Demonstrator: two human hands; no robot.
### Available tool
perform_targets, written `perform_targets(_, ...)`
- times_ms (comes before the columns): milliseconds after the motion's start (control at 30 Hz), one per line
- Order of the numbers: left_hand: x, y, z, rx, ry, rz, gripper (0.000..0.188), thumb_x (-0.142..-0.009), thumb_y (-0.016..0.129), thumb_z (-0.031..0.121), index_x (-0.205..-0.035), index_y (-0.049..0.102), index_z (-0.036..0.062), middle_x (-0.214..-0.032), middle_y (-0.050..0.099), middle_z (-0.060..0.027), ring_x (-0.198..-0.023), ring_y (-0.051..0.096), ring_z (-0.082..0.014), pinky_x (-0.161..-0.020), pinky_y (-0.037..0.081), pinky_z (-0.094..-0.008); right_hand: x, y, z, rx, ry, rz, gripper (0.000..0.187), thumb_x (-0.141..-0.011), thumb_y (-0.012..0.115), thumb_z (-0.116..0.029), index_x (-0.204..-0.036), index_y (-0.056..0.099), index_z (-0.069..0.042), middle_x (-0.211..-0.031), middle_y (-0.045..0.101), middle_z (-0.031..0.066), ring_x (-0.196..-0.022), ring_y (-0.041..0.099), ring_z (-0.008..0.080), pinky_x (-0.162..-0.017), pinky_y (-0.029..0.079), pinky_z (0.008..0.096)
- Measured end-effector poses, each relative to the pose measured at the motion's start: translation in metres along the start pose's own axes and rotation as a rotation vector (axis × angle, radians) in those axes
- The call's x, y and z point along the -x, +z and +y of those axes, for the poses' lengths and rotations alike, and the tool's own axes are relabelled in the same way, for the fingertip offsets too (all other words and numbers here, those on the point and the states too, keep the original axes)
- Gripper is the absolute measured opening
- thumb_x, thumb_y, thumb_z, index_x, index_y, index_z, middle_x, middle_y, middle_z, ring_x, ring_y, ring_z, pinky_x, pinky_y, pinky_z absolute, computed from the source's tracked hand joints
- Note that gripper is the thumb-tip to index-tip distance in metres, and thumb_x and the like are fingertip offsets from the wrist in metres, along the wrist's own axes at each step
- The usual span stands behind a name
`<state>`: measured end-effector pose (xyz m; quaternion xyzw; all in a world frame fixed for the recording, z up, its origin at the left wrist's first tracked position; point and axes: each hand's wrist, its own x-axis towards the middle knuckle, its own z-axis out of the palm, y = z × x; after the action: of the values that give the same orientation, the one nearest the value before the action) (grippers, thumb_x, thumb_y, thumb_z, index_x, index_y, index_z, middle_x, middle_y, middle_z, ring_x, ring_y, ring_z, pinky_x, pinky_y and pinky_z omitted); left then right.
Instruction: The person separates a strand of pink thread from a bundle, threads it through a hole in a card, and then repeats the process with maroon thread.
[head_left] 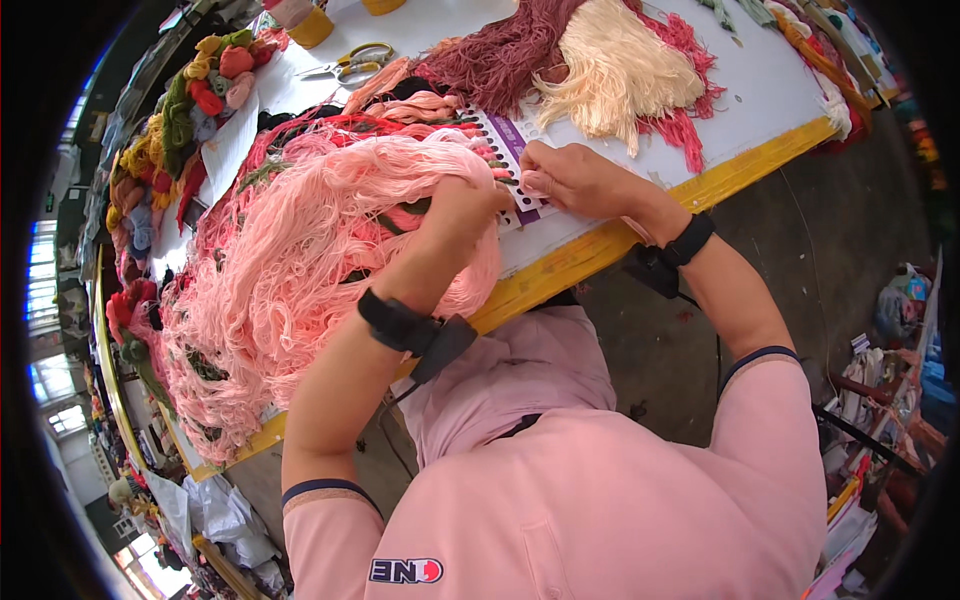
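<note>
A white and purple card with a row of punched holes (507, 139) lies at the table's front edge, with tufts of coloured thread along its left side. My left hand (474, 206) bends over the card's near left side, beside a large heap of light pink thread (330, 190). Its fingers curl inward and are mostly hidden, so what they grip does not show. Just to the right, my right hand (578, 182) is closed in a pinch above the card's right edge. Whatever lies between those fingertips is too small to make out.
Scissors with yellow handles (362, 64) rest toward the back. Cream thread (610, 70) and dark mauve thread (500, 50) lie beyond the card. Multicoloured skeins (190, 110) line the left. A yellow edge (740, 160) borders the white table.
</note>
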<state>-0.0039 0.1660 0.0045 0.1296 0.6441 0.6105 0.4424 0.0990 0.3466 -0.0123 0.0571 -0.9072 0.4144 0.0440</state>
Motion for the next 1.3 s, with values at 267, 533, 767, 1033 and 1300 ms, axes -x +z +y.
perform_targets(267, -0.007, 0.002, -0.004, -0.02, -0.042, 0.074, 0.018, -0.072, 0.068, -0.005, -0.089, 0.063, -0.0005, -0.077, 0.062, -0.0057, -0.064, 0.058, -0.0154, -0.057, 0.045, -0.0292, -0.014, -0.003, 0.008, -0.004, -0.185, -0.029, 0.01, -0.091, 0.056, -0.013, -0.089, 0.056, -0.003, -0.07, 0.062, 0.0153, -0.062, 0.06, 0.0334, -0.059, 0.046, 0.0379)
perform_targets(533, -0.01, -0.005, 0.003, -0.109, -0.113, -0.041, 0.009, -0.078, 0.064, -0.002, -0.086, 0.064, 0.0011, -0.073, 0.064, -0.0075, -0.057, 0.055, -0.0132, -0.051, 0.043, -0.0287, -0.02, 0.005, 0.01, 0.028, -0.134, -0.062, 0.007, -0.085, 0.059, -0.009, -0.089, 0.057, -0.004, -0.069, 0.061, 0.0169, -0.061, 0.059, 0.0341, -0.058, 0.046, 0.0377)
perform_targets(767, -0.017, -0.007, 0.003, -0.223, -0.039, -0.015, 0.01, -0.074, 0.063, -0.003, -0.084, 0.064, -0.0037, -0.073, 0.065, -0.0114, -0.059, 0.059, -0.0164, -0.051, 0.045, -0.0299, -0.021, -0.012, 0.011, -0.317, 0.106, -0.261, 0.021, -0.092, 0.064, -0.022, -0.092, 0.058, -0.002, -0.074, 0.062, 0.0061, -0.065, 0.057, 0.0156, -0.06, 0.044, 0.0312)
perform_targets(1033, 0.0, -0.022, 0.007, -0.257, 0.14, -0.123, 0.012, -0.085, 0.063, 0.002, -0.096, 0.061, -0.001, -0.079, 0.065, -0.0063, -0.059, 0.059, -0.0125, -0.05, 0.047, -0.0249, -0.02, -0.006, 0.011, -0.203, 0.16, -0.28, 0.022, -0.089, 0.068, -0.023, -0.093, 0.059, -0.003, -0.074, 0.062, 0.0044, -0.069, 0.055, 0.0119, -0.061, 0.043, 0.0297)
perform_targets(1300, 0.009, -0.025, 0.014, 0.541, -0.28, -0.224, 0.021, -0.086, 0.063, 0.004, -0.106, 0.06, -0.0026, -0.098, 0.068, -0.0119, -0.061, 0.053, -0.0091, -0.056, 0.047, -0.0234, -0.005, 0.008, 0.006, -0.01, 0.131, 0.007, 0.022, -0.088, 0.066, -0.022, -0.101, 0.057, -0.007, -0.071, 0.061, 0.0108, -0.067, 0.059, 0.0245, -0.062, 0.044, 0.0343)
